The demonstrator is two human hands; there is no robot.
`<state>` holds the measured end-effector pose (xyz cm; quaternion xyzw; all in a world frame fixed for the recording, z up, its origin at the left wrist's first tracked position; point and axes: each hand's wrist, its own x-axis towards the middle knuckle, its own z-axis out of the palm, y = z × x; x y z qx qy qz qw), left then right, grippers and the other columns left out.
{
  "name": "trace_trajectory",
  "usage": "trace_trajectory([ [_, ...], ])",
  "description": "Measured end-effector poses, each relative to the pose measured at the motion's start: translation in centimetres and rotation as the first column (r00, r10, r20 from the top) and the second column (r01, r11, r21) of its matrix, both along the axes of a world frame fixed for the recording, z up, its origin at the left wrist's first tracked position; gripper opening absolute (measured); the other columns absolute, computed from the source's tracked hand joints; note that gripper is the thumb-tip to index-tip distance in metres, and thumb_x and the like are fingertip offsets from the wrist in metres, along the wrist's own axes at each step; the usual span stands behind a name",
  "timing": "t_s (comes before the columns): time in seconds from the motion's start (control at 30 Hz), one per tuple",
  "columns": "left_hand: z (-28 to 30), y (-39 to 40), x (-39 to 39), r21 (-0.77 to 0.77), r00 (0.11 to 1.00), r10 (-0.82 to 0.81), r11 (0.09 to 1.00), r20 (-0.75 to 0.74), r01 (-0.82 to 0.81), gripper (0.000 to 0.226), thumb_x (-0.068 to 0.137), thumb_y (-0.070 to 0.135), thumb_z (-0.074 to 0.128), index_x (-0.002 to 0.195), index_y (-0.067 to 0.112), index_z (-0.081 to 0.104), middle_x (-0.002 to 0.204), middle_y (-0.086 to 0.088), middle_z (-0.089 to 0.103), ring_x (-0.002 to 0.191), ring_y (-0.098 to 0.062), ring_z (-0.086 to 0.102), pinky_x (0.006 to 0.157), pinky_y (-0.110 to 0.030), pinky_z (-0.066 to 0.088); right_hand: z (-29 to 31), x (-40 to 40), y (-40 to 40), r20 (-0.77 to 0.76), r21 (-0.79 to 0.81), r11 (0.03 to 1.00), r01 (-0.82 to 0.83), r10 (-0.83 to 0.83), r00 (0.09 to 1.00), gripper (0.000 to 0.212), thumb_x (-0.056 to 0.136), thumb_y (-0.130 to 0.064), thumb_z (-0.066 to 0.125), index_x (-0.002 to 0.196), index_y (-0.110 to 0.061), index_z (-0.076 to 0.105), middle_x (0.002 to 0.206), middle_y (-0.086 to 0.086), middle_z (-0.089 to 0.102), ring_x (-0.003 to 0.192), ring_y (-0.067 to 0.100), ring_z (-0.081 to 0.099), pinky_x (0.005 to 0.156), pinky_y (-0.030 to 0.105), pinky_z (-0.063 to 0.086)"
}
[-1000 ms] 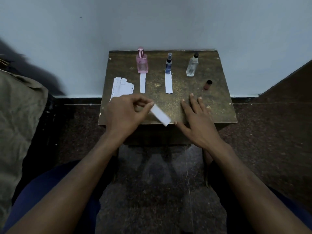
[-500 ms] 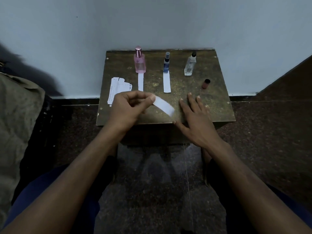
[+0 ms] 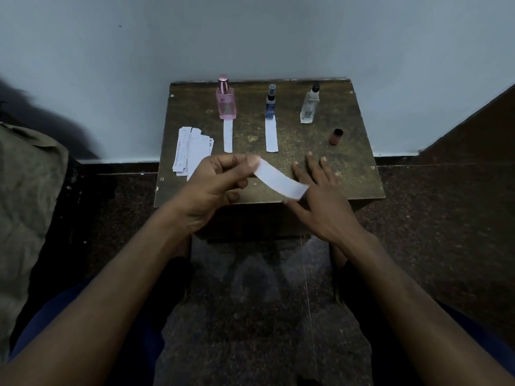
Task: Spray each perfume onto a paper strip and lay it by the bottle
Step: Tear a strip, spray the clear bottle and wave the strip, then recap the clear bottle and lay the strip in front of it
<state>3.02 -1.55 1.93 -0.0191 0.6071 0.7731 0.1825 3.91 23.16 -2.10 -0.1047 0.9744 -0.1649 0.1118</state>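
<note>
Paper strip (image 3: 281, 181), light and limp, was pinched at one end by the left hand (image 3: 214, 188); its free end drooped. The right hand (image 3: 320, 196) lay flat with fingers straight on the table (image 3: 359, 174), holding nothing, and the clear bottle (image 3: 310, 108), likely rigid and slick, was best gripped around its body.

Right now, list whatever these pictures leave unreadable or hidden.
- Head view: print on the spare strips is too small and dim.
- Left hand covers the near end of the held strip.
- Pink bottle label is blurred.
- Whether the held strip is sprayed cannot be told.
</note>
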Motion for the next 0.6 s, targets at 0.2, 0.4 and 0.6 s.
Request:
trace_trajectory([
  [0.2, -0.8, 0.2, -0.3, -0.570, 0.940, -0.054, 0.806, -0.337, -0.158, 0.008, 0.088, 0.033, 0.088, 0.091, 0.031, 0.081, 0.076, 0.015, 0.074, 0.062, 0.004, 0.063, 0.061, -0.019, 0.050, 0.6, 0.1, 0.2, -0.005, -0.009, 1.000, -0.005, 0.005, 1.000, 0.073, 0.109, -0.044, 0.051, 0.171, -0.023, 0.018, 0.180, 0.007, -0.003, 0.165, 0.033, -0.004, 0.132, 0.057, 0.010],
  [0.4, -2.0, 1.1, -0.2, -0.715, 0.914, -0.052, 0.641, -0.403, -0.279, 0.005, 0.092, 0.040, 0.083, 0.096, 0.039, 0.082, 0.082, 0.021, 0.076, 0.077, -0.002, 0.072, 0.071, -0.025, 0.060, 1.8, -0.8, 1.4, -0.043, -0.188, 0.980, 0.069, -0.078, 0.996, 0.053, 0.108, -0.015, 0.057, 0.159, -0.009, 0.046, 0.165, 0.013, 0.045, 0.153, 0.031, 0.040, 0.124, 0.034, 0.031],
  [0.6, -1.6, 2.3, -0.1, -0.722, 0.886, -0.093, 0.620, -0.455, -0.305, 0.011, 0.092, 0.042, 0.082, 0.102, 0.039, 0.081, 0.084, 0.023, 0.075, 0.076, -0.001, 0.072, 0.071, -0.028, 0.061, 2.8, -0.9, 1.8, -0.136, -0.424, 0.854, 0.300, -0.388, 0.912, 0.046, 0.102, -0.024, 0.069, 0.145, -0.012, 0.060, 0.123, 0.003, 0.068, 0.100, 0.009, 0.066, 0.083, 0.002, 0.040],
])
